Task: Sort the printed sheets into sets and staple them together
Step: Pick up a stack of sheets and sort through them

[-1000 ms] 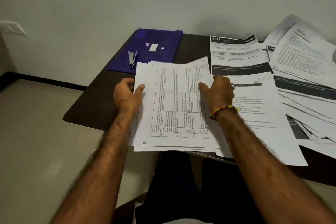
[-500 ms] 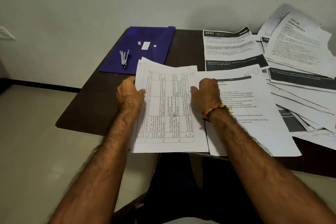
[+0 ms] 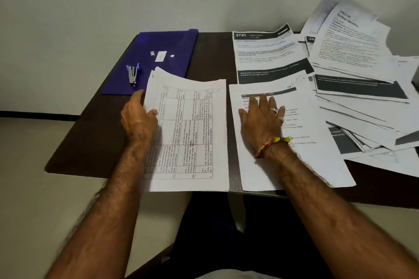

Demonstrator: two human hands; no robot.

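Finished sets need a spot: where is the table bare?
Bare table lies left of the left hand, below the folder, and between folder and the 2721 sheet. The right side is crowded with loose sheets.

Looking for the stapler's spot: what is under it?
The stapler lies on the blue folder, which rests on the dark table. Anything inside the folder is hidden.

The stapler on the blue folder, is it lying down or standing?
Lying down: the stapler rests flat on the blue folder, untouched by either hand.
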